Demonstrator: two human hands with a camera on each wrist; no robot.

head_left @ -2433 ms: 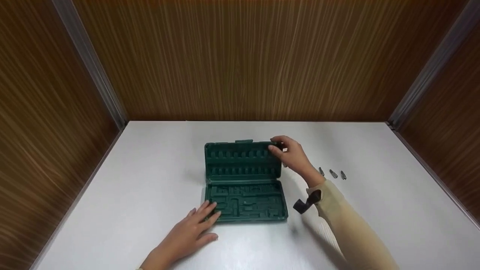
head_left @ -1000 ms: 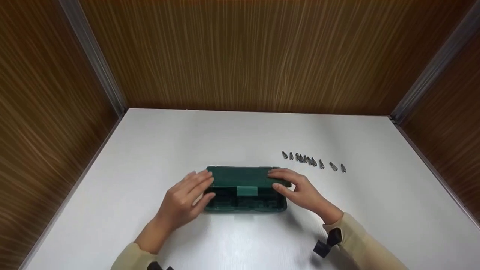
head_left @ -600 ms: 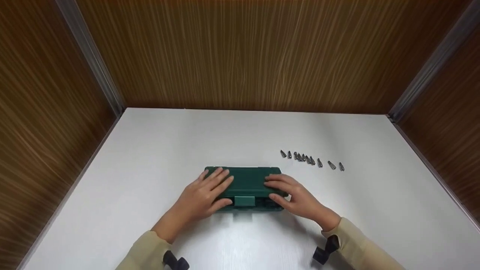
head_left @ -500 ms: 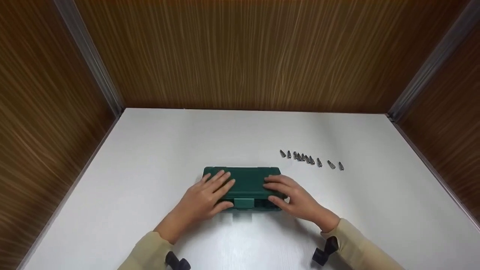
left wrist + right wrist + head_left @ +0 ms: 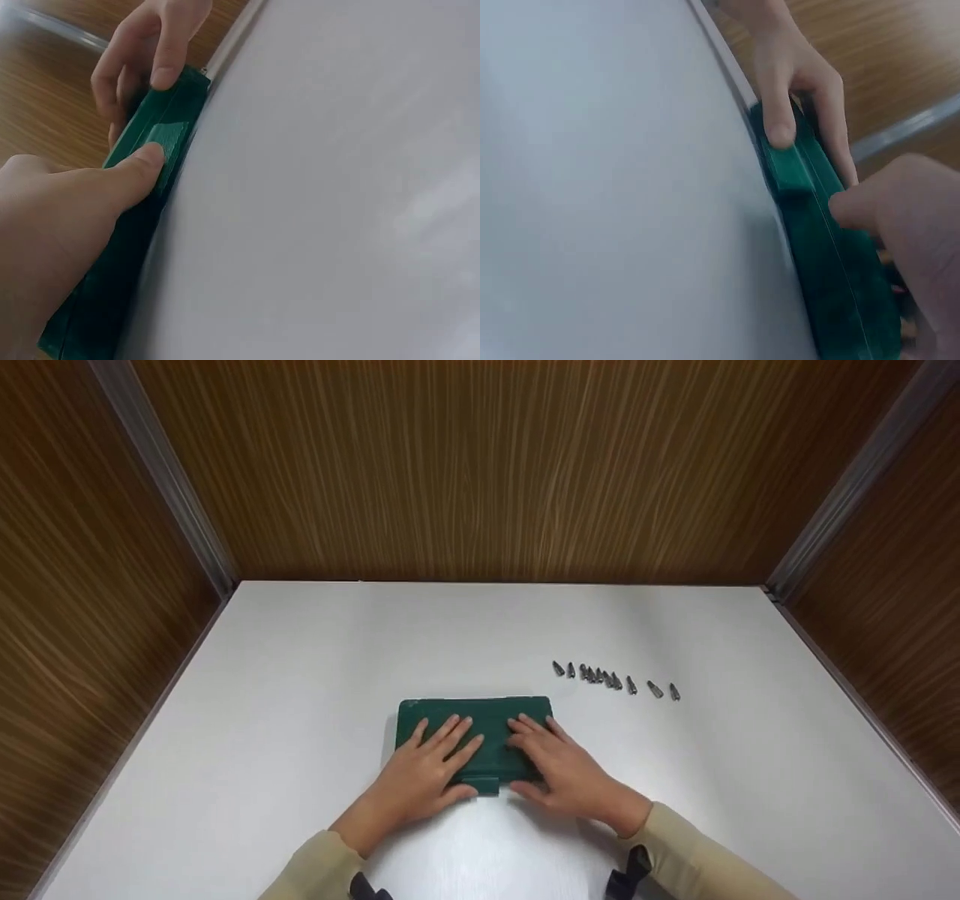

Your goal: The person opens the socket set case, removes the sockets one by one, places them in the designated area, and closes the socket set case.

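A dark green plastic case (image 5: pixel 480 711) lies closed on the white table (image 5: pixel 300 675). My left hand (image 5: pixel 429 771) rests flat on the left half of its lid, fingers straight. My right hand (image 5: pixel 568 777) lies flat on the right half in the same way. In the left wrist view my left thumb (image 5: pixel 135 169) presses the lighter green latch (image 5: pixel 169 145) on the case's front edge. In the right wrist view my right thumb (image 5: pixel 853 205) touches the front edge beside the latch (image 5: pixel 788 169). The case's inside is hidden.
A row of several small metal bits (image 5: pixel 611 681) lies on the table to the right of the case and behind it. Wood-grain walls (image 5: pixel 480 472) close the table in at the back and on both sides.
The case's lid has come down from upright to fully closed. Both hands moved from its edges onto the top of the lid, with the thumbs at the front latch.
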